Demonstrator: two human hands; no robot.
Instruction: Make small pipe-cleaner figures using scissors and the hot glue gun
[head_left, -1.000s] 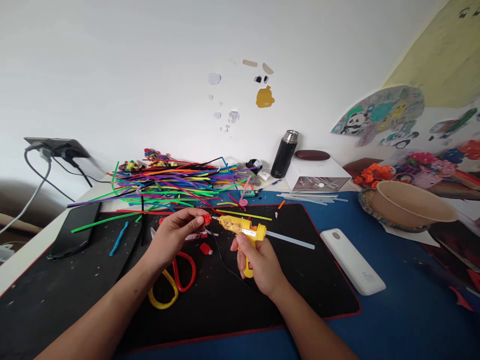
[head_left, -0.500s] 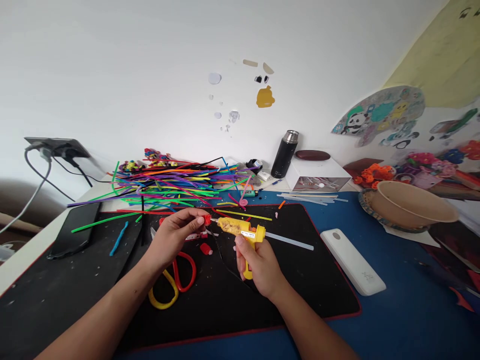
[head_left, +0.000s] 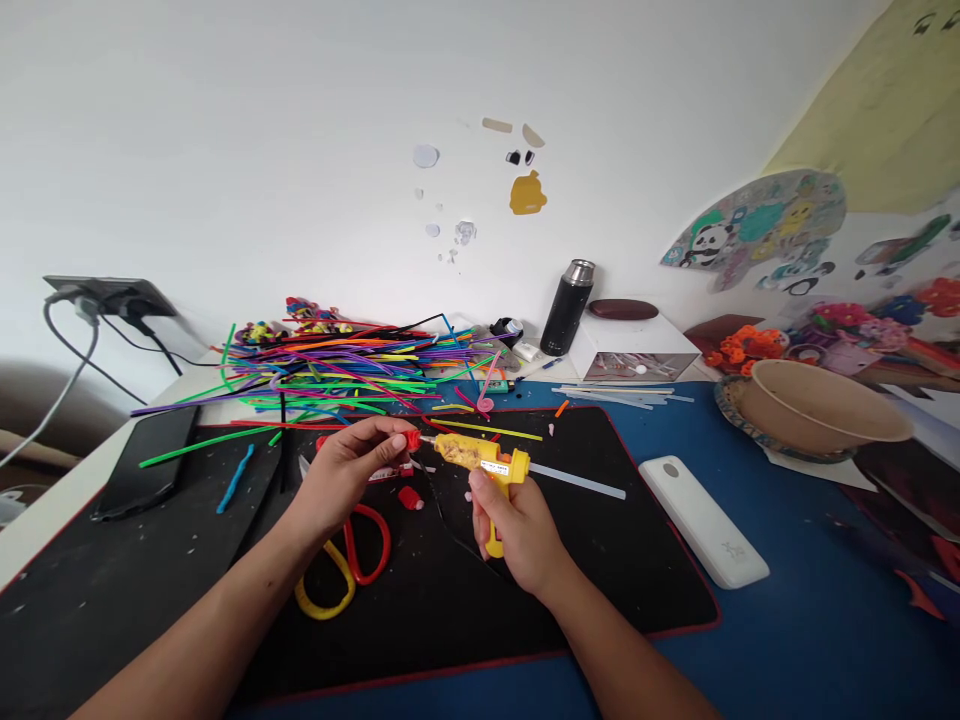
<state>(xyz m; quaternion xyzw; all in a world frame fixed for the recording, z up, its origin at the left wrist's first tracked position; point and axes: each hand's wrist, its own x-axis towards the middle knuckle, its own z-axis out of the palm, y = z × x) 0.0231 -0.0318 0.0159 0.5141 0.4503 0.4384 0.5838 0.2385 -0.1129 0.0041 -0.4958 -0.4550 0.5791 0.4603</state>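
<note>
One red piece [head_left: 413, 440] in the left hand [head_left: 345, 470] faces a glue gun [head_left: 461, 452].

The blue table [head_left: 810, 620] bears a black mat [head_left: 570, 600], power bank [head_left: 705, 525], probably glue sticks [head_left: 611, 392].

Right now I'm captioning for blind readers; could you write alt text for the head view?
A person's right hand holds a yellow hot glue gun, nozzle close to a red piece pinched in the left hand. Red-and-yellow-handled scissors lie on the black mat, with multicolored pipe cleaners heaped behind.
</note>
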